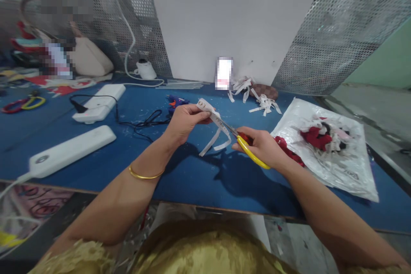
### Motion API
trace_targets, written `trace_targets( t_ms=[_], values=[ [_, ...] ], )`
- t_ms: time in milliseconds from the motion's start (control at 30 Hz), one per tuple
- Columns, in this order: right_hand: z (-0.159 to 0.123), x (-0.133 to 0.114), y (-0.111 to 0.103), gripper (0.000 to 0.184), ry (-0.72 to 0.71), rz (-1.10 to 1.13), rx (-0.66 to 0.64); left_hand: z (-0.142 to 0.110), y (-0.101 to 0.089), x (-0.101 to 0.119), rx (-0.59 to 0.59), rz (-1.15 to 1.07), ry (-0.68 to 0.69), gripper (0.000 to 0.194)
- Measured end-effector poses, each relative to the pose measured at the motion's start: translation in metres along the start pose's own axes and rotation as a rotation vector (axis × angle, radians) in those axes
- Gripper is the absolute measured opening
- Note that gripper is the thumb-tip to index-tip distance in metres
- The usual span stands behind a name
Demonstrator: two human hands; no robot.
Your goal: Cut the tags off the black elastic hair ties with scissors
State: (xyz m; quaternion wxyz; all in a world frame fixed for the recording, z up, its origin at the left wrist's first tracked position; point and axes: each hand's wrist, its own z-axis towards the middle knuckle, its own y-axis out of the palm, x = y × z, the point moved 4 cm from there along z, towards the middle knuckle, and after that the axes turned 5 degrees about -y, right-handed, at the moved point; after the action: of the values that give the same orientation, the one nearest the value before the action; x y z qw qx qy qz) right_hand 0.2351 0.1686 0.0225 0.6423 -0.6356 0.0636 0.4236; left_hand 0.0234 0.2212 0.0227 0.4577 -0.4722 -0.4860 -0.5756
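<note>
the left hand (pixel 189 122), in front of the white board (pixel 231 21), is closed in a pinch, thumb and fingers holding a white ribbon (pixel 206 106). the ribbon is in front of the board too, its loose ends hanging above the blue table (pixel 192 180). the right hand (pixel 261 143), in front of the board's right part, is wrapped around scissors (pixel 252 153) with a yellow handle, the blades against the ribbon.

a power strip (pixel 72 152), left of the board, bears a dark round mark too small to read. the ribbon carries dark printed letters, too blurred for a word. a plastic bag (pixel 321 165), right of the board, has unclear dark lettering.

a beige handbag (pixel 91 58) stands left of the board, contents hidden. a brown checked pouch (pixel 266 91) lies by the board's lower right corner, near ribbon scraps (pixel 240 85). red, black and white bits (pixel 317 137) are heaped at the plastic bag; whether inside or on top, i cannot tell.
</note>
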Motion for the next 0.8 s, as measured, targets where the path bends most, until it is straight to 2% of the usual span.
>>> trace_targets(
  t_ms=[167, 500, 800],
  values=[
    [-0.0005, 0.0017, 0.0006, 0.033, 0.011, 0.014, -0.007, -0.0012, 0.0004, 0.0016, 0.004, 0.033, 0.007, 0.027],
    [-0.0011, 0.0047, 0.007, 0.031, 0.02, 0.099, -0.039, -0.0006, 0.0033, -0.0045, -0.087, 0.009, -0.038, 0.024],
    [-0.0003, 0.0015, 0.0067, 0.028, 0.005, 0.209, -0.073, -0.0008, 0.0022, -0.0053, -0.074, -0.015, -0.051, 0.029]
  ],
)
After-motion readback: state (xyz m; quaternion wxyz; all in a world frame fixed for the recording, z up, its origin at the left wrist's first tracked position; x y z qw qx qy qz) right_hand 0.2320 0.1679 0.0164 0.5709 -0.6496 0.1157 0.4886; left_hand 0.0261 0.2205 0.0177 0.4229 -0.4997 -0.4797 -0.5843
